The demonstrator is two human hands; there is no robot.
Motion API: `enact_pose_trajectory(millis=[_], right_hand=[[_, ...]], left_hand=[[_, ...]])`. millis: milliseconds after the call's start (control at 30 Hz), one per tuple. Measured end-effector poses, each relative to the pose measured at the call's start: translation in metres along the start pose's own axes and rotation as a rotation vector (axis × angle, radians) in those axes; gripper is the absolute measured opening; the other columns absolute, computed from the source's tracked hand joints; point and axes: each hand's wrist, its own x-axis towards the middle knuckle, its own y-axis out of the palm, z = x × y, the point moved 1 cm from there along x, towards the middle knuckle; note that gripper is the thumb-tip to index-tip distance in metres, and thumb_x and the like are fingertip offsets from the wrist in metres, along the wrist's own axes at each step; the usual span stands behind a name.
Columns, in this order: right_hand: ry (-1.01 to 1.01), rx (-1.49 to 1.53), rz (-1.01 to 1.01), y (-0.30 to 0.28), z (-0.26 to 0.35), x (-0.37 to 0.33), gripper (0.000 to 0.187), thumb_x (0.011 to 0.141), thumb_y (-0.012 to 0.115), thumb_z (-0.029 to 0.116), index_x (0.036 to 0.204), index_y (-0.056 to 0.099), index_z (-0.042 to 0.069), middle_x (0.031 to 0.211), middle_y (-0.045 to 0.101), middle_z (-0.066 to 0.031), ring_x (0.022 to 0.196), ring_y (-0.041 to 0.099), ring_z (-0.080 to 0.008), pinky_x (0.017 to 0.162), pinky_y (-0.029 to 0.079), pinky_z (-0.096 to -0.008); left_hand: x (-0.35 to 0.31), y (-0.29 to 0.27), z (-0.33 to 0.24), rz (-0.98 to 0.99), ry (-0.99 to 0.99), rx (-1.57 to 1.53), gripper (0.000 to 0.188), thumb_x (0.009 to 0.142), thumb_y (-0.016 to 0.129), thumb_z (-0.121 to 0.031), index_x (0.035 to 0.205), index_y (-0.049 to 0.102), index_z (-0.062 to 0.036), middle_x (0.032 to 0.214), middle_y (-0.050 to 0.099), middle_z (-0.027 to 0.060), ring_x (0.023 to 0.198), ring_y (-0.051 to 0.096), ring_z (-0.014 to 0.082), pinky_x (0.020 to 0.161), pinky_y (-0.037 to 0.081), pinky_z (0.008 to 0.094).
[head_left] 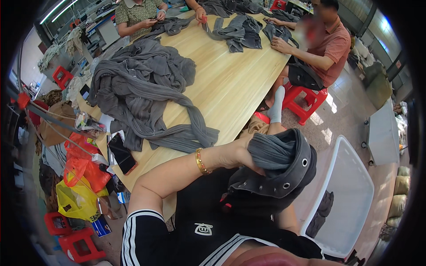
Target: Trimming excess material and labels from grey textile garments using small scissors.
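Note:
A dark grey garment (284,177) with a ribbed inner part and a band set with metal eyelets is held up over my lap, at the table's near right corner. My left hand (245,153), a gold bracelet at its wrist, grips the garment's left edge beside the ribbed fabric. My right forearm (288,219) comes up under the garment, which hides my right hand and its fingers. A small red thing (226,205) shows below the garment; its kind is unclear. On the wooden table (239,97) lies a large heap of grey ribbed fabric (137,84) with long strips trailing toward me.
A phone (122,153) lies at the table's left edge, near red and yellow bags (80,199). At right stands a white plastic bin (350,190) with dark cloth inside. A co-worker (333,48) sits on a red stool (304,104); others handle grey pieces across the table.

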Motion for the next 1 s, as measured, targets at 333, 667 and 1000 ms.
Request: enact_pose_trajectory(millis=[333,667,1000], right_hand=[[-0.067,-0.149,-0.683,0.092,0.049,0.434,0.033,0.098,0.055,0.023,0.123,0.052,0.002,0.067,0.045,0.006,0.051,0.039,-0.0045,0.05,0.037,-0.0174],[0.18,-0.164,-0.528,0.065,0.085,0.462,0.03,0.097,0.056,0.021,0.121,0.054,0.004,0.068,0.045,0.0024,0.046,0.033,-0.003,0.041,0.025,-0.0172],[0.196,-0.195,-0.532,0.067,0.084,0.462,0.03,0.098,0.052,0.018,0.123,0.052,0.002,0.067,0.04,0.0037,0.046,0.03,-0.0032,0.041,0.025,-0.0178]], left_hand=[[0.018,0.013,-0.006,-0.124,-0.057,-0.052,0.052,0.063,0.071,0.011,0.114,0.06,0.0027,0.108,0.066,0.0068,0.101,0.06,0.0123,0.093,0.046,0.0274],[0.076,-0.061,-0.155,-0.533,0.236,0.414,0.019,0.074,0.068,-0.01,0.091,0.07,-0.0026,0.092,0.071,0.0083,0.087,0.067,0.0162,0.083,0.052,0.0303],[0.098,-0.193,-0.324,-1.044,0.33,0.612,0.025,0.075,0.075,-0.022,0.09,0.065,-0.0044,0.09,0.068,0.0101,0.08,0.064,0.0247,0.082,0.049,0.0417]])
